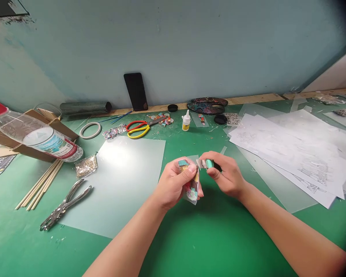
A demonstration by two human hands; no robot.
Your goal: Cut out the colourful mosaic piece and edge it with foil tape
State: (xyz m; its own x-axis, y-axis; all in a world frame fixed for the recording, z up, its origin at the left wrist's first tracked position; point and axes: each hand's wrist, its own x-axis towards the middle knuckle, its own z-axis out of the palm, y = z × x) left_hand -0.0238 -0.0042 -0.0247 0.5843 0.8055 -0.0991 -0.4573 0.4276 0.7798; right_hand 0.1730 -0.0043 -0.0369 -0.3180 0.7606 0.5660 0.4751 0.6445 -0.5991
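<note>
Near the middle of the table, my left hand [173,181] pinches a small coloured picture piece [192,194] that has a clear film edge around it. The thumb lies across its front. Just to the right, my right hand [226,173] is closed on a small green-and-silver tool [209,164]. Its metal end is at the upper right edge of the picture piece; whether they touch is unclear. Behind the hands, a small white glue bottle [186,121] stands upright.
Red-and-yellow scissors [138,129], a phone [136,92] and a tape ring [90,130] are at the back. A metal punch [65,206], wooden sticks [42,184] and a plastic bottle [46,134] are at left. Drawn papers [288,146] cover the right.
</note>
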